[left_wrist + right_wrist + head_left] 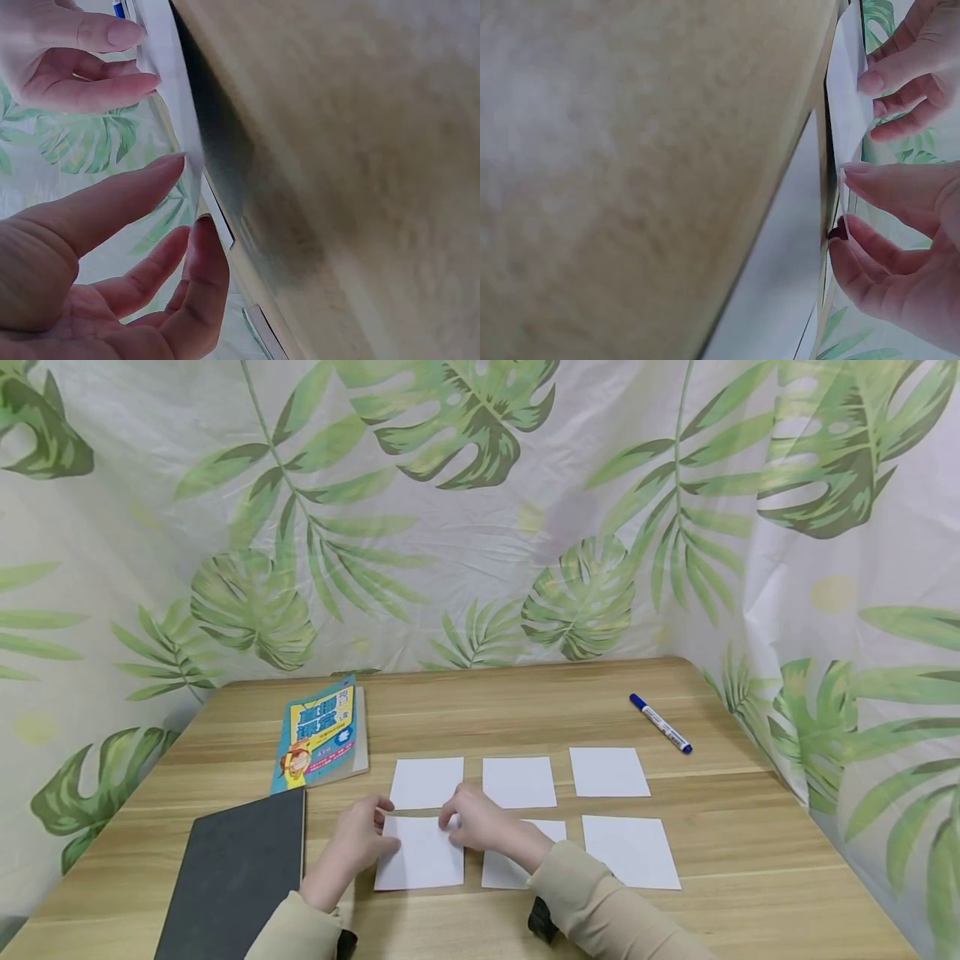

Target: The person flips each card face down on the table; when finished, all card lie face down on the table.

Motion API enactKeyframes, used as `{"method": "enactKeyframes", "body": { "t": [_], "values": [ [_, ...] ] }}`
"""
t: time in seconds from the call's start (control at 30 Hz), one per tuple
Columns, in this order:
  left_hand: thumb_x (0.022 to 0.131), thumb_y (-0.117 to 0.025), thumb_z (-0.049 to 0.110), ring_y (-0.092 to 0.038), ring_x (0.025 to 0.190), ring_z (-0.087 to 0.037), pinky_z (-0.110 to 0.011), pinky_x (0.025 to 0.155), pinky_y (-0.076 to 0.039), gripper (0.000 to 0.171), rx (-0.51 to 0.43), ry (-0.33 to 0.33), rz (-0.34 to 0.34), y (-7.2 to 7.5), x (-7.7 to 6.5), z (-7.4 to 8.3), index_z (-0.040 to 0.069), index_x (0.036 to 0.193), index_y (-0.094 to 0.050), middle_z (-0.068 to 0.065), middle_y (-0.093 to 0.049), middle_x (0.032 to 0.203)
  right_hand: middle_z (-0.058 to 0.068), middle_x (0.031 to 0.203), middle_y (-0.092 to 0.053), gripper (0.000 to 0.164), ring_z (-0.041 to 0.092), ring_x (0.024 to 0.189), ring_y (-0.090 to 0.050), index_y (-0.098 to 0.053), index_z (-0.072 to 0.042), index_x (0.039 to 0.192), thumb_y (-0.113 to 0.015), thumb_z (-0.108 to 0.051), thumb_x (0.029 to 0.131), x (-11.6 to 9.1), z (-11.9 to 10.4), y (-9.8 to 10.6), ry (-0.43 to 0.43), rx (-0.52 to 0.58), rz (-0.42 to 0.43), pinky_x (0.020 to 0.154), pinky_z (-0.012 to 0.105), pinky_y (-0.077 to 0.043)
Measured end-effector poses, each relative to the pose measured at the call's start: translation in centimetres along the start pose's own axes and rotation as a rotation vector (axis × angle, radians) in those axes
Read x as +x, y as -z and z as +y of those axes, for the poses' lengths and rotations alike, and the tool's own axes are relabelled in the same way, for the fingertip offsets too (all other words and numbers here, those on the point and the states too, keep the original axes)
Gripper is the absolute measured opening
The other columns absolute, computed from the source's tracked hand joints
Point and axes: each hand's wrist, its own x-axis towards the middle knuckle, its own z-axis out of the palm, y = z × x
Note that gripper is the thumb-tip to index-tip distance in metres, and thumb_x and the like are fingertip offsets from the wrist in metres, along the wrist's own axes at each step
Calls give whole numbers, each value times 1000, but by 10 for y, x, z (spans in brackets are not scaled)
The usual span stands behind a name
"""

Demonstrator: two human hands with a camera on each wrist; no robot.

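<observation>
Between my hands is a white square sheet of paper (420,864), the front-left one of several on the table. My left hand (356,839) pinches its left edge near the far corner; in the left wrist view, the thumb and index finger of that hand (127,277) meet at the paper's edge. At the far right corner, my right hand (486,824) pinches the same sheet, as the right wrist view also shows with that hand (907,225). A dark shadow under the paper in the left wrist view shows part of it raised off the wood.
More white squares lie around it in two rows, such as the back-left sheet (427,781) and the front-right sheet (632,853). A blue book (318,735) and a dark flat board (236,868) lie left. A blue-capped marker (660,723) lies back right on the wooden table (495,714).
</observation>
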Motion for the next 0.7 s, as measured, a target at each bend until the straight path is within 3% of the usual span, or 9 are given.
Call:
{"method": "enactKeyframes", "body": {
  "t": [0.27, 0.47, 0.6, 0.7],
  "values": [
    [65, -76, -5, -51, 77, -22, -35, 67, -50, 37, 71, -42, -33, -3, 3, 2, -5, 98, -59, -15, -59, 88, 4, 92, -61, 22, 9, 85, -46, -75, -9, 92, -71, 0, 74, 1, 2, 0, 23, -75, -18, 72, 17, -40],
    [68, -74, -7, -48, 73, -20, -30, 63, -46, 29, 104, -51, -81, -4, 4, 4, -3, 95, -63, -11, -56, 82, 3, 80, -65, 25, 5, 72, -43, -75, -7, 95, -70, 1, 73, 2, 5, -1, 81, -73, -31, 64, 13, -38],
    [69, -73, -5, -48, 73, -20, -30, 63, -47, 26, 100, -61, -89, -3, 4, 4, -4, 94, -64, -11, -56, 81, 0, 72, -62, 21, 2, 66, -40, -75, -7, 98, -71, -6, 77, 1, 7, 0, 109, -70, -43, 59, 11, -36],
    [74, -72, 1, -52, 74, -19, -34, 67, -50, 24, 90, -78, -83, -1, 3, 3, -4, 96, -65, -11, -60, 83, -1, 76, -62, 20, 2, 68, -44, -73, -7, 101, -69, -14, 83, -2, 10, 1, 95, -45, -57, 60, 12, -38]
  ]
}}
